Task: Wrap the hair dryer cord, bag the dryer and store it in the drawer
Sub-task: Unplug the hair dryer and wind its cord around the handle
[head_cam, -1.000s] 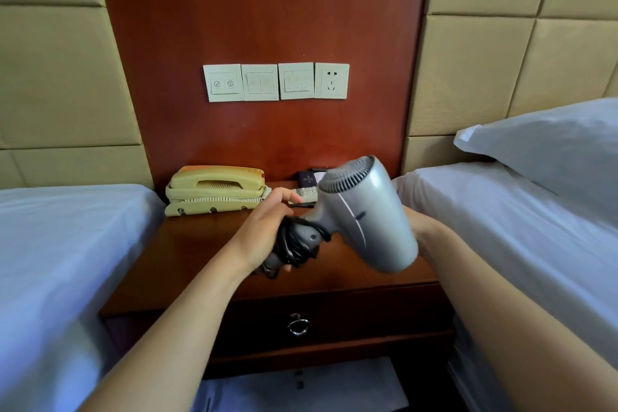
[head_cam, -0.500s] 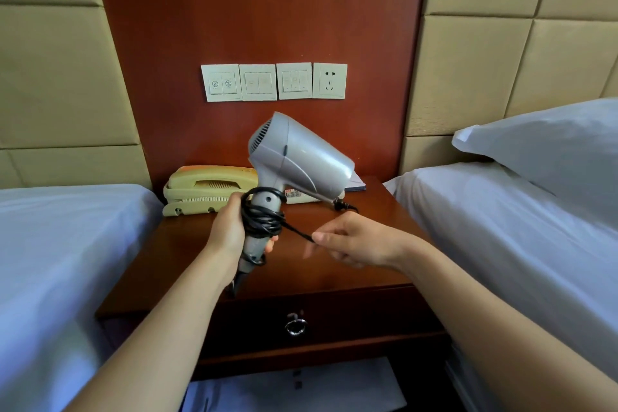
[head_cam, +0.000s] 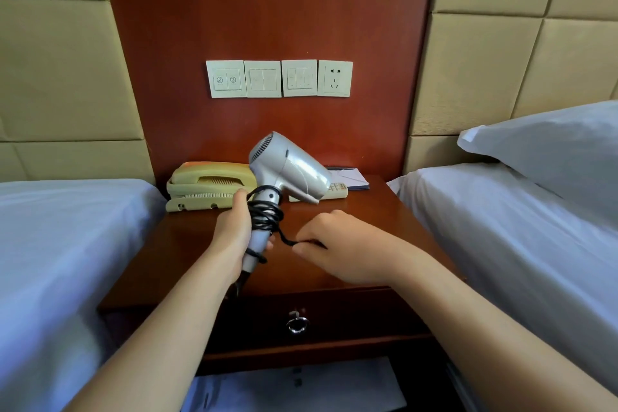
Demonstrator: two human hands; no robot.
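Note:
A silver hair dryer (head_cam: 290, 170) is held upright above the wooden nightstand (head_cam: 187, 244), nozzle pointing right. My left hand (head_cam: 234, 231) grips its handle. Black cord (head_cam: 266, 211) is coiled in several loops round the handle, and a short length runs down to the right. My right hand (head_cam: 337, 246) pinches that loose length just right of the handle. The drawer (head_cam: 351, 314) in the nightstand front is closed, with a metal ring pull (head_cam: 297, 324). No bag is in sight.
A yellowish telephone (head_cam: 207, 186) stands at the back left of the nightstand, with a remote (head_cam: 337, 190) and a notepad (head_cam: 349, 176) at the back right. Beds flank both sides, a pillow (head_cam: 548, 147) on the right one. Switches and a socket (head_cam: 334, 78) sit on the wall.
The dryer swung from tilted low and near the camera to upright. My right hand came out from behind it, took the loose cord and drew it down toward the handle.

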